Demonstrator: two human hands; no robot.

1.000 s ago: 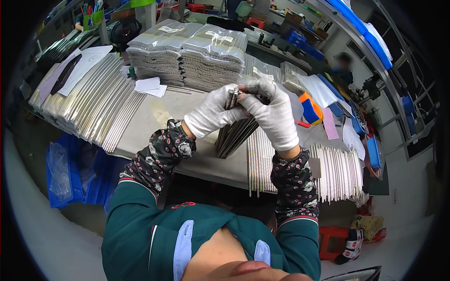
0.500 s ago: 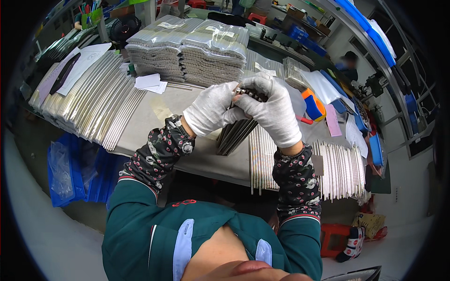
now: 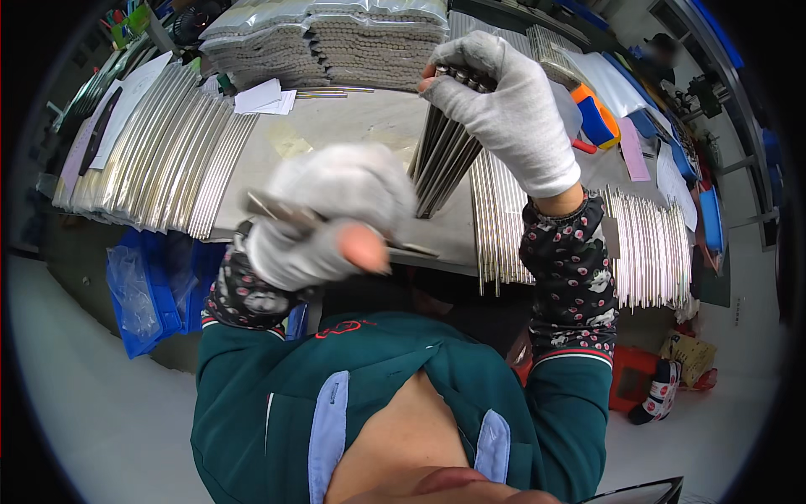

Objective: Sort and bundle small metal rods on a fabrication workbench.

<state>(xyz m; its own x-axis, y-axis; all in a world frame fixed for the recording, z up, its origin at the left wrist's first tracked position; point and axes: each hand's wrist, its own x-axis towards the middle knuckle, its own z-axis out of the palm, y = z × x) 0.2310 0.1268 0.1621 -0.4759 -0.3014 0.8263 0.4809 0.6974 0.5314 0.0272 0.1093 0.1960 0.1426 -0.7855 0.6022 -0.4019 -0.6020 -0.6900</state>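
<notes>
Above the table, hands apart: right hand gripping metal rods, left hand clutching 1 rod.

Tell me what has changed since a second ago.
The white-gloved left hand has pulled away from the bundle toward the body, carrying one thin dark metal strip. The white-gloved right hand still grips the bundle of dark metal strips. The grey table and its stacks are unchanged.
</notes>
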